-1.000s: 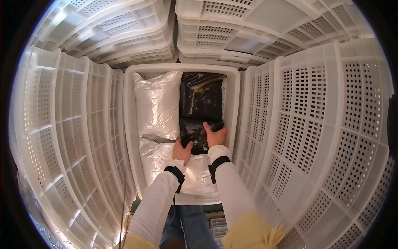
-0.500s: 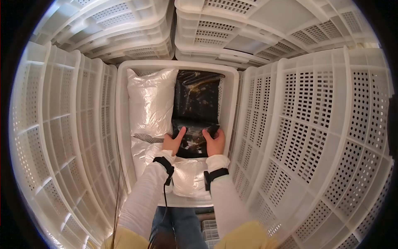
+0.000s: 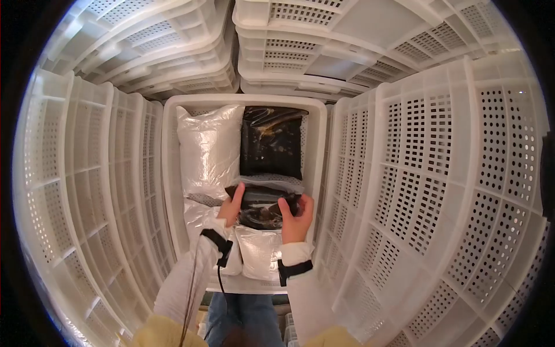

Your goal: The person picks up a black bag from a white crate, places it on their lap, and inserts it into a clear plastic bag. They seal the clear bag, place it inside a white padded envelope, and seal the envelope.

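Both my hands grip a glossy black plastic bag (image 3: 260, 215) inside a white plastic crate (image 3: 319, 144). My left hand (image 3: 233, 207) is closed on its upper left corner, thumb on top. On the right corner, my right hand (image 3: 297, 217) pinches the bag, fingers curled behind it. The bag's far edge is lifted and tilted toward me. Beyond it another black bag (image 3: 273, 141) lies flat in the crate's far right part. A silvery white bag (image 3: 210, 150) lies beside that one on the left. Nearer to me sit more silvery bags (image 3: 260, 251), partly covered by my arms.
Stacked white perforated crates rise close on the left (image 3: 87, 173) and on the right (image 3: 416, 173). More crate stacks (image 3: 300, 43) stand behind the crate at the far side. A dark cable (image 3: 221, 280) hangs from my left wrist strap.
The held black bag has tipped up and come toward me, opening a gap before the far black bag. My left hand has shifted slightly left and my right hand has come nearer me.
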The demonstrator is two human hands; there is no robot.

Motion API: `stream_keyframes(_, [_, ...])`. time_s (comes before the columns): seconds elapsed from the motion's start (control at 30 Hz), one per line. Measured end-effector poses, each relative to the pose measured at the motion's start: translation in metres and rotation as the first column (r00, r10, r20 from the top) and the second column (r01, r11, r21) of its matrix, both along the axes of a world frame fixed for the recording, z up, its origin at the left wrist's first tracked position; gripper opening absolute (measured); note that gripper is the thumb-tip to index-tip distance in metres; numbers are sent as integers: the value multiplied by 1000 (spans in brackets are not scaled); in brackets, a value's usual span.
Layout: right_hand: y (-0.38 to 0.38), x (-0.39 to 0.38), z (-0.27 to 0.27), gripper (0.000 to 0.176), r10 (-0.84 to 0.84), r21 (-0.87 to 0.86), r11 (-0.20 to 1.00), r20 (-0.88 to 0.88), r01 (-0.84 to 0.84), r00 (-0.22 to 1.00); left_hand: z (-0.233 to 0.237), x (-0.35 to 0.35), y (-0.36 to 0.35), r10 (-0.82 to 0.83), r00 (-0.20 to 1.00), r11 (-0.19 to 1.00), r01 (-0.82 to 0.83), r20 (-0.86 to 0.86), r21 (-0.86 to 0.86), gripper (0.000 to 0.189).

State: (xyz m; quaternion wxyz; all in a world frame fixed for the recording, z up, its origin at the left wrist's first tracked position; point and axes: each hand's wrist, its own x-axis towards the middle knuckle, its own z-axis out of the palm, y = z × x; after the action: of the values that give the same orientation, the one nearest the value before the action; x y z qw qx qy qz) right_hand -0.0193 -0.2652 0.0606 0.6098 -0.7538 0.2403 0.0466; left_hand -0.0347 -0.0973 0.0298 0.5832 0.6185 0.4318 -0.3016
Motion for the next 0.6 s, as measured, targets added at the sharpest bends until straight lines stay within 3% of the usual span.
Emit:
stream_keyframes(0.07, [0,-12,6,48,-33,51,998,63,29,998,18,-10,-6,30,995,996,-38,92,84,82])
stream_keyframes(0.1, [3,-14,21,47,-56,82,996,107,48,993,35,-12,-8,113,958,994,-110,264,-29,63])
stream_keyframes(0.2, [4,-20,51,48,-49,140,990,208,19,977,65,-19,-14,220,873,974,-223,435,-44,51])
stream_keyframes(0.23, [6,-17,70,49,-55,157,987,210,22,976,72,-18,-19,337,825,935,-349,455,-61,53])
stream_keyframes(0.37, [24,-12,143,54,-67,115,993,253,39,965,134,-8,-18,684,621,729,-583,382,-359,52])
stream_keyframes(0.43, [39,-10,205,55,-54,45,998,271,43,961,161,-23,-12,719,554,692,-632,420,-350,44])
stream_keyframes(0.47, [41,-9,244,58,16,5,1000,274,-18,962,193,-26,-7,724,546,684,-647,422,-337,43])
stream_keyframes(0.53, [32,-7,317,39,298,-168,953,353,-253,887,286,-26,8,761,569,648,-636,312,-419,48])
stream_keyframes(0.57, [23,-12,348,62,395,-170,918,300,-358,868,322,-27,22,740,628,645,-562,241,-519,57])
stream_keyframes(0.6, [19,-14,373,86,486,-167,874,256,-456,836,339,-37,32,672,700,703,-501,242,-505,70])
